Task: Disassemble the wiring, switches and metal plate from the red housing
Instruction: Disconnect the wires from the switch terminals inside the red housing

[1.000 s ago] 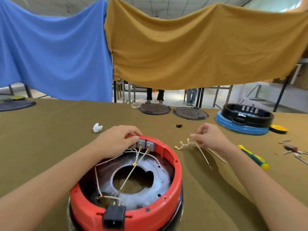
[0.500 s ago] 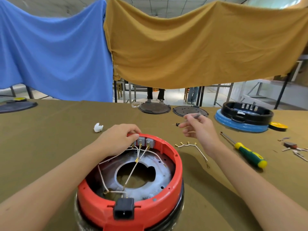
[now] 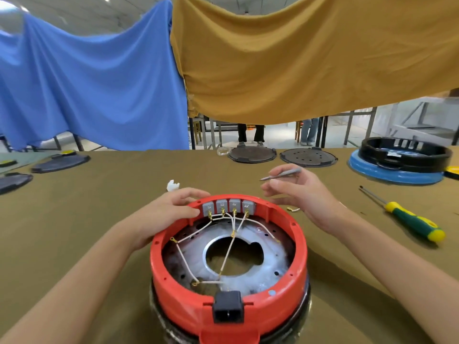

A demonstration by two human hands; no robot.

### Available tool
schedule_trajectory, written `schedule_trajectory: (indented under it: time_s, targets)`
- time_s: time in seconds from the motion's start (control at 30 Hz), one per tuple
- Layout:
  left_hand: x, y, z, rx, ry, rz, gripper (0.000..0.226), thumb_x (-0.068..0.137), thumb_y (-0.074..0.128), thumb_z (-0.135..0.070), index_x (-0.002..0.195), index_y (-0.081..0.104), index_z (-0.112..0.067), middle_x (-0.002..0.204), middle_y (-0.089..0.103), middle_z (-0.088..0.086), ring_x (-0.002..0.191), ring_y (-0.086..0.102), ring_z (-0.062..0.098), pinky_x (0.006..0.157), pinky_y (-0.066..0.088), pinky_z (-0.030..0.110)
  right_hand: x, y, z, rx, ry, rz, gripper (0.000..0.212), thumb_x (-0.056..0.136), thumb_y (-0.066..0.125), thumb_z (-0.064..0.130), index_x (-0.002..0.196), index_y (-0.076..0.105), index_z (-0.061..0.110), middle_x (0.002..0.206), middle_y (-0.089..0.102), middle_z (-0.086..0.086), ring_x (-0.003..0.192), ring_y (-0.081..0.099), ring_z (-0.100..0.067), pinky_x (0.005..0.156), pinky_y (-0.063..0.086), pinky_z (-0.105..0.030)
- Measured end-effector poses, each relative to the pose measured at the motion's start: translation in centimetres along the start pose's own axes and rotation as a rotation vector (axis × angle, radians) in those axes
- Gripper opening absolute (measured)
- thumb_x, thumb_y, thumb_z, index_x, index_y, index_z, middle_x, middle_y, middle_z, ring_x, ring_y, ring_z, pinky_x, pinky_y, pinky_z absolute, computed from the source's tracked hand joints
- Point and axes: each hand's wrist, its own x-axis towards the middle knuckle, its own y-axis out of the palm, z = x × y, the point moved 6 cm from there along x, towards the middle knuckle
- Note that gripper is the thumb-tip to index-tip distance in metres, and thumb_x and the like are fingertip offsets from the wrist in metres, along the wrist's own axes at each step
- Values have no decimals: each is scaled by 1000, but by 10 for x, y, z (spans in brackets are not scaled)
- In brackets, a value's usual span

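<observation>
The red housing [image 3: 300, 264] stands close in front of me, open side up. A row of grey switches [image 3: 228, 206] sits inside its far wall. White wires [image 3: 228, 254] run from them over the ring-shaped metal plate [image 3: 268, 271] to a black socket [image 3: 227, 306] at the near rim. My left hand [image 3: 164, 214] grips the far-left rim, thumb inside beside the leftmost switch. My right hand [image 3: 305, 194] hovers over the far-right rim and pinches a thin grey metal tool [image 3: 280, 174], tip pointing left.
A green and yellow screwdriver [image 3: 412, 222] lies to the right. A loose wire end [image 3: 293, 209] shows under my right hand, and a white scrap [image 3: 172, 186] lies behind my left. Two dark discs [image 3: 252, 153] and a blue and black housing [image 3: 400, 162] stand at the back.
My right hand left the loose wires on the table, took up the thin grey tool and rose toward the housing. My left hand slid off the switches to the rim, uncovering them.
</observation>
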Motion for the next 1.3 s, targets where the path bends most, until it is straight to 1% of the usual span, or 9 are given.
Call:
schedule_trajectory:
  time_s: [0.13, 0.3, 0.4, 0.5, 0.7, 0.8, 0.9, 1.17, 1.3]
  targets:
    - [5, 2, -2, -38, 5, -51, 37, 93, 59, -3, 112, 71, -33, 114, 72, 5, 102, 70, 31, 95, 55, 46, -6, 19, 1, -101, 33, 123, 30, 88, 72, 7, 115, 61, 14, 109, 76, -5, 99, 73, -21, 83, 60, -32]
    - [12, 7, -6, -117, -9, -20, 37, 92, 58, 0, 118, 69, -24, 117, 71, 10, 106, 68, 37, 96, 55, 49, -8, 16, 4, -162, 48, 65, 36, 84, 70, -9, 114, 61, 10, 108, 76, -8, 99, 73, -25, 87, 60, -36]
    - [16, 14, 0, -312, -34, 14, 41, 88, 58, -5, 127, 63, -15, 125, 66, 19, 110, 65, 38, 98, 52, 47, -8, 17, 7, -212, 36, 56, 35, 84, 68, -11, 112, 62, 9, 106, 76, -5, 99, 72, -26, 87, 60, -39]
    - [17, 20, 7, -490, -55, 63, 56, 77, 53, -15, 133, 57, -11, 128, 64, 20, 110, 63, 33, 96, 52, 42, -7, 17, 7, -257, 26, 59, 34, 85, 67, -9, 111, 63, 12, 106, 76, -2, 98, 73, -25, 87, 60, -42]
    - [17, 21, 11, -485, -37, 67, 46, 91, 37, -4, 133, 56, -10, 128, 63, 22, 100, 67, 28, 84, 58, 33, -7, 16, 3, -255, 21, 102, 31, 87, 68, -6, 112, 63, 12, 108, 76, -3, 99, 73, -23, 86, 60, -38]
    - [13, 23, 10, -509, -25, 63, 49, 84, 45, -7, 131, 57, -8, 127, 64, 22, 93, 68, 25, 83, 57, 35, -7, 15, 3, -235, 23, 99, 31, 86, 68, -7, 113, 62, 7, 108, 75, -7, 99, 73, -25, 84, 60, -34]
    - [13, 23, 12, -491, -30, 55, 56, 71, 50, -13, 126, 60, -11, 126, 64, 24, 98, 64, 31, 97, 48, 49, -8, 14, 4, -220, 33, 95, 31, 86, 68, -7, 114, 61, 5, 109, 76, -7, 99, 73, -24, 80, 60, -27]
    - [25, 22, 16, -498, 0, 95, 57, 69, 51, -10, 125, 60, -11, 114, 71, 15, 92, 71, 24, 78, 60, 32, -11, 15, 5, -209, 52, 71, 31, 88, 66, -6, 118, 60, 1, 107, 76, -6, 94, 74, -20, 71, 57, -20]
    - [26, 24, 15, -513, 17, 121, 59, 70, 53, -9, 128, 59, -8, 124, 66, 20, 93, 69, 26, 79, 60, 34, -13, 13, 5, -216, 54, 64, 29, 88, 67, -5, 116, 61, 3, 107, 76, -7, 96, 74, -22, 75, 59, -25]
